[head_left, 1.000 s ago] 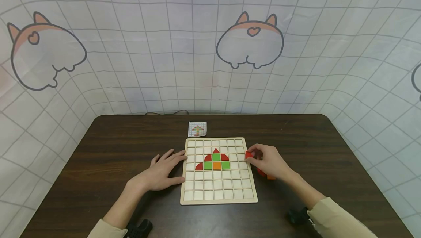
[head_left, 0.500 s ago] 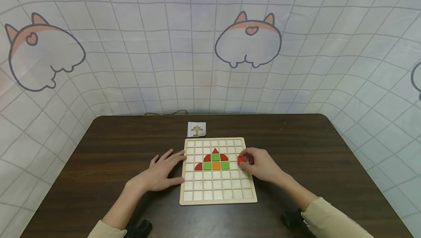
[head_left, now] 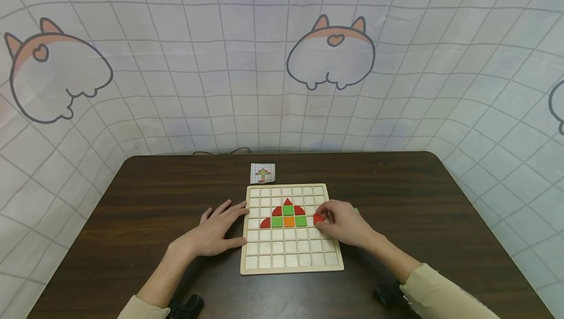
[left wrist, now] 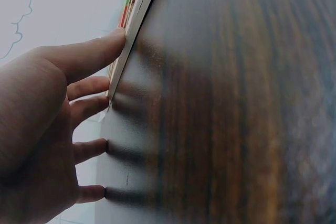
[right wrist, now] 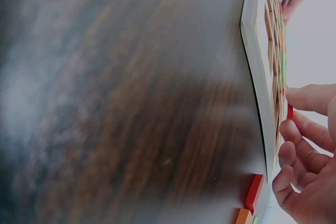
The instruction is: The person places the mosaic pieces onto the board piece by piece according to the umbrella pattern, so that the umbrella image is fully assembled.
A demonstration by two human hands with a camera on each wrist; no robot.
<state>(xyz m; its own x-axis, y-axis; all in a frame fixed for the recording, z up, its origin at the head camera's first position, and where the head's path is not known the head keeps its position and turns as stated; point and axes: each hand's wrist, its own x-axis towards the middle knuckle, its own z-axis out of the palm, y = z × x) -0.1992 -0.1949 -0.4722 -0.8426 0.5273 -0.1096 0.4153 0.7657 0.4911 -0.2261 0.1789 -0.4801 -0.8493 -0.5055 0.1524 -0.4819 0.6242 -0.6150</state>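
Note:
My right hand (head_left: 345, 221) pinches a small red tile (head_left: 317, 218) between thumb and fingers, close over the right part of the wooden grid board (head_left: 291, 262). In the right wrist view, the tile's thin edge (right wrist: 290, 111) shows at the fingertips; its full outline is hidden. My left hand (head_left: 213, 231) is spread out, its thumb and some fingertips touching the board's left edge. On the board sit a red triangle (head_left: 288, 202), several rounded red tiles (head_left: 265, 223), several green squares (head_left: 277, 221) and an orange square (head_left: 289, 221).
A small card (head_left: 262, 173) printed with a coloured grid pattern lies behind the board. Beside the board's right edge lie a loose red block (right wrist: 254, 192) and an orange block (right wrist: 243, 216). A patterned cloth (head_left: 198, 89) hangs beyond the dark wooden table (head_left: 150, 201).
My right hand has carried the red tile leftward from the board's right edge to near the green square at the row's right end. The left hand has stayed at the board's edge.

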